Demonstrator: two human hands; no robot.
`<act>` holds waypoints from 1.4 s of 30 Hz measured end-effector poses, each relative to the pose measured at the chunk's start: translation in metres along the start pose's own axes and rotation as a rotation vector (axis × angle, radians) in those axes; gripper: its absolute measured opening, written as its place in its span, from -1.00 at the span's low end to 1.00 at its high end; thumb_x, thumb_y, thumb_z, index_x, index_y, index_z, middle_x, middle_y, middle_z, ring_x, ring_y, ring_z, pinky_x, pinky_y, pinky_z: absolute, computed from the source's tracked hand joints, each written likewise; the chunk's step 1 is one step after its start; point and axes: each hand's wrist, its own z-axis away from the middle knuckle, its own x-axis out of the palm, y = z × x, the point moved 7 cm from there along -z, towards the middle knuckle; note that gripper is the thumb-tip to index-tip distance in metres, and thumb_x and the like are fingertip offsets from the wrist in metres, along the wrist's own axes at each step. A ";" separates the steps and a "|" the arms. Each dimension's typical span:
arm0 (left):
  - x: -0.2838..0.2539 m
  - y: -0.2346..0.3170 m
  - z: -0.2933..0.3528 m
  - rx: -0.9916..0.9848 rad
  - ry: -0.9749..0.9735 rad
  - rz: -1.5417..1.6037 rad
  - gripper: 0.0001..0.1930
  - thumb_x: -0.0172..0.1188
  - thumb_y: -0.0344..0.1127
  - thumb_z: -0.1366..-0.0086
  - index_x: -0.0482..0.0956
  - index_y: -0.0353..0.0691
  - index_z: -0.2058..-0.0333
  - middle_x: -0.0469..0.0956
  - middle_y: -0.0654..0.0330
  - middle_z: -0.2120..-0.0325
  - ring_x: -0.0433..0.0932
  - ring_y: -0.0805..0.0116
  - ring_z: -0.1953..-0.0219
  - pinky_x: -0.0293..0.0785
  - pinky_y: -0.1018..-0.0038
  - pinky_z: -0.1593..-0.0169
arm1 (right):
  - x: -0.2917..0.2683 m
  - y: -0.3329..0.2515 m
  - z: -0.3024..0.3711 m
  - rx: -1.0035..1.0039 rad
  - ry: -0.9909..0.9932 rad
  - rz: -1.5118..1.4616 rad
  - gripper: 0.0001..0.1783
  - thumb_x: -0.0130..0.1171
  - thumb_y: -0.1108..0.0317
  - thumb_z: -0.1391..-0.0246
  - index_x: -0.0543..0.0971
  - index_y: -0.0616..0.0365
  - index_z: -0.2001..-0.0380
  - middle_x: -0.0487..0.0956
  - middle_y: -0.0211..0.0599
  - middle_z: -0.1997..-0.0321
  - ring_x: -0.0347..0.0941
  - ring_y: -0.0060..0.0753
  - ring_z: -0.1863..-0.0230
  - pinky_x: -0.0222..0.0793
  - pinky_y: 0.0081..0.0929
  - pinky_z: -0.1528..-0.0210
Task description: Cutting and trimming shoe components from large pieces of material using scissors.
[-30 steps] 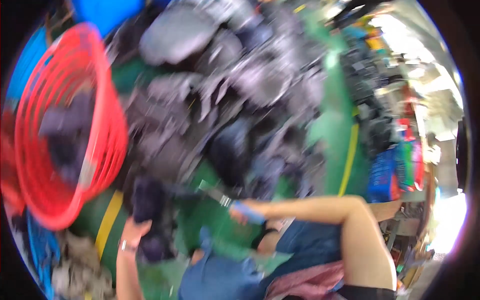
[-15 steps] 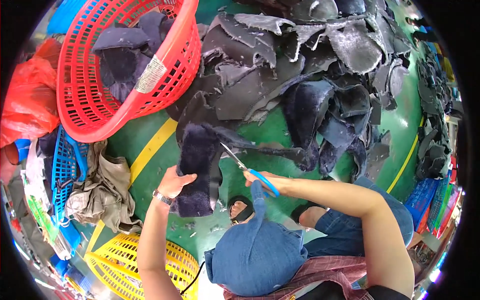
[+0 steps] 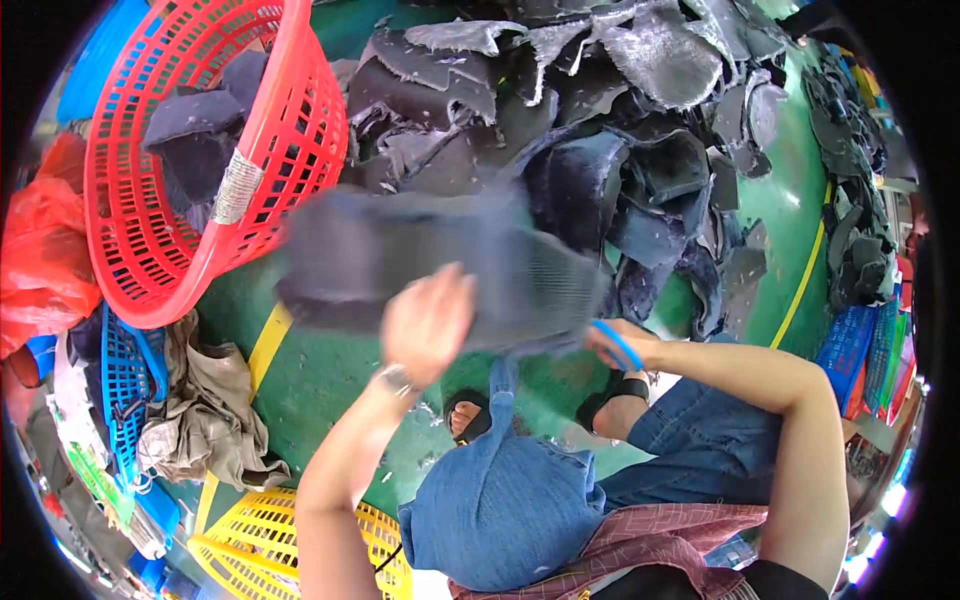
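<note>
A large dark grey piece of plush-like material (image 3: 540,285) spans the space in front of me, smeared by motion, with fine ribs toward its right end. My left hand (image 3: 430,325), wearing a wristwatch (image 3: 396,379), lies over the middle of this piece. Its fingers are blurred, so their grip on the piece does not show. At the piece's right end, my right hand (image 3: 622,345) is closed round scissors, whose blue handle (image 3: 617,343) shows; their blades are hidden.
Dark offcuts (image 3: 640,190) heap on the green floor (image 3: 340,400) ahead. A red basket (image 3: 215,250) with dark pieces inside stands at left. Below it are a blue basket (image 3: 122,390), beige cloth (image 3: 205,410) and a yellow basket (image 3: 245,530). My sandalled feet show below the piece.
The left hand has moved right and up from the dark plush piece's edge. A wider grey expanse of material now shows, in motion. The scissor blades, visible before, are now hidden. The view has shifted.
</note>
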 end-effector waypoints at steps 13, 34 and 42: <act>0.123 0.003 -0.023 -0.249 -0.573 0.299 -0.39 0.18 -0.26 0.22 0.22 -0.17 0.09 0.47 0.05 0.53 0.45 0.11 0.37 0.22 0.33 0.23 | -0.048 0.018 0.051 -0.090 0.054 -0.157 -0.44 -0.19 -0.18 -0.01 0.38 0.18 0.43 0.34 -0.41 0.68 0.26 -0.58 0.65 0.20 -0.62 0.61; -0.025 -0.061 0.215 -1.874 -0.418 1.718 -0.73 -0.01 -0.25 0.01 0.51 -0.32 0.41 0.53 0.13 0.57 0.49 0.33 0.57 0.44 0.49 0.38 | 0.123 -0.105 -0.033 -0.225 -0.588 -0.334 -0.41 -0.30 -0.25 -0.02 0.39 0.09 0.35 0.40 -0.38 0.53 0.29 -0.58 0.57 0.21 -0.61 0.50; -0.045 -0.037 0.174 -2.136 -0.430 1.894 -0.68 -0.04 -0.22 0.04 0.50 -0.36 0.40 0.52 0.08 0.58 0.50 0.26 0.60 0.45 0.47 0.47 | 0.096 -0.108 -0.041 -0.174 -0.433 -0.260 -0.35 -0.23 -0.30 0.05 0.38 0.16 0.44 0.34 -0.44 0.67 0.28 -0.60 0.63 0.22 -0.64 0.58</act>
